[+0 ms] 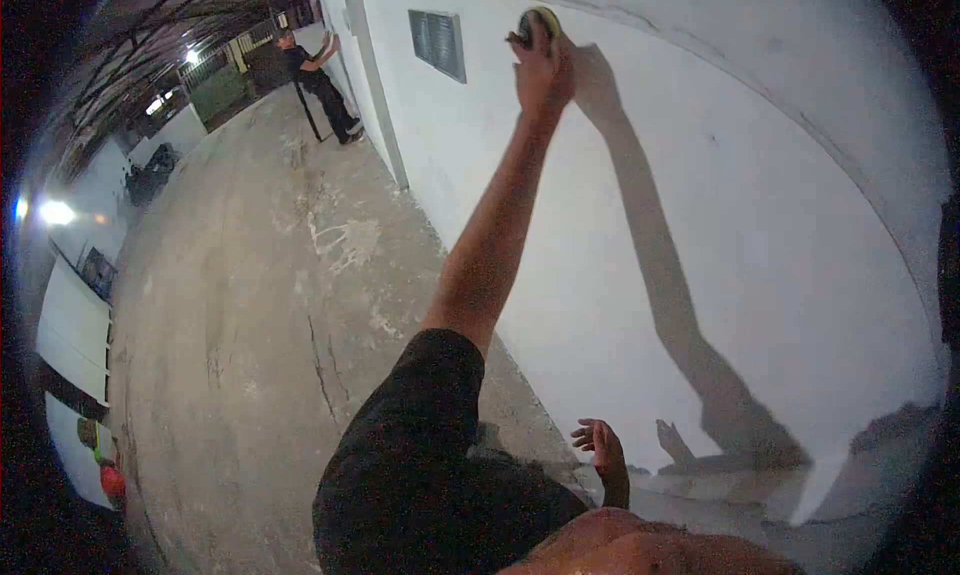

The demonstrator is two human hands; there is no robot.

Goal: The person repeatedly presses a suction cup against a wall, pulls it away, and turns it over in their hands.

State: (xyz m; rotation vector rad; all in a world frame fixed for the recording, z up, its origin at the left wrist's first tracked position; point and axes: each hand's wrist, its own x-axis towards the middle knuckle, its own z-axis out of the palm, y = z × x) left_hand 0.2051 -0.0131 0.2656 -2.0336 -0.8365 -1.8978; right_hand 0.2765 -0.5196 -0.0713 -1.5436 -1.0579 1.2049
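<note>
Sanding pad (540, 17) pressed high on white wall (620, 225) under left hand (543, 67), grip clenched on it, arm fully raised; right hand (600, 447) low near wall base, fingers loose, holding nothing; another person (322, 80) stands at wall far down concrete floor (260, 295).

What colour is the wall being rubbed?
White wall, clearest in the head view.

The left hand (540, 65) presses a round pad (537, 20) to the white wall (780, 235), right hand (598, 445) hanging loose
</note>
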